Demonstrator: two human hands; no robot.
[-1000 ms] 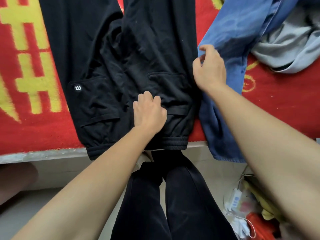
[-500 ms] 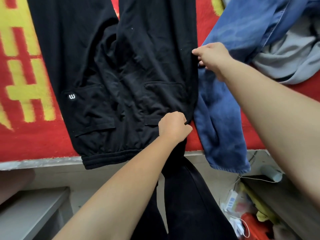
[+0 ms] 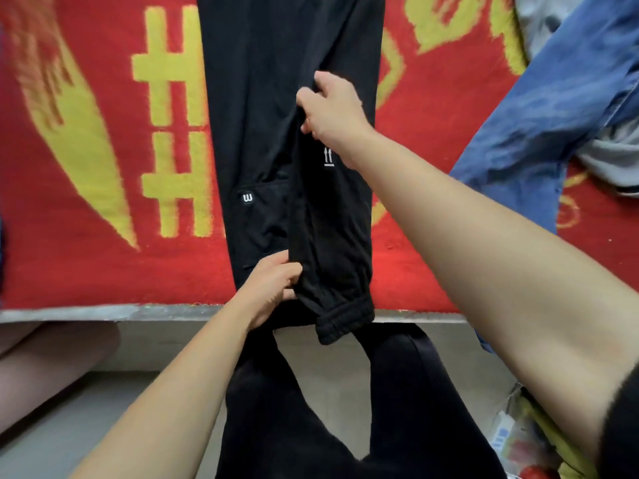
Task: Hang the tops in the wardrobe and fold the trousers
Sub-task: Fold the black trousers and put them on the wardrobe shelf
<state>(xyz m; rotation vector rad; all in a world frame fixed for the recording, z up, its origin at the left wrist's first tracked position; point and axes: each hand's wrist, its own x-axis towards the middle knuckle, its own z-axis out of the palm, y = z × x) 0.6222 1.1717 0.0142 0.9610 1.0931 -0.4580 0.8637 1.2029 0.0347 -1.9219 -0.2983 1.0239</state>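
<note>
Left hand (image 3: 273, 288): I pinch soft black trousers (image 3: 252, 98) beside the ribbed waistband (image 3: 345, 319).
Right hand (image 3: 333, 105): I grip their fold (higher up).

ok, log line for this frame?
step: folding black trousers lengthwise | left hand: grips waist end | right hand: pinches folded edge | jeans: on blanket, right

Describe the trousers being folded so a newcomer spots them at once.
On the red blanket with yellow patterns, the black trousers run down the middle, gripped by the left hand near the waistband and the right hand higher up. Unlike the blue denim garment to their right, they carry a small round white logo.
</note>
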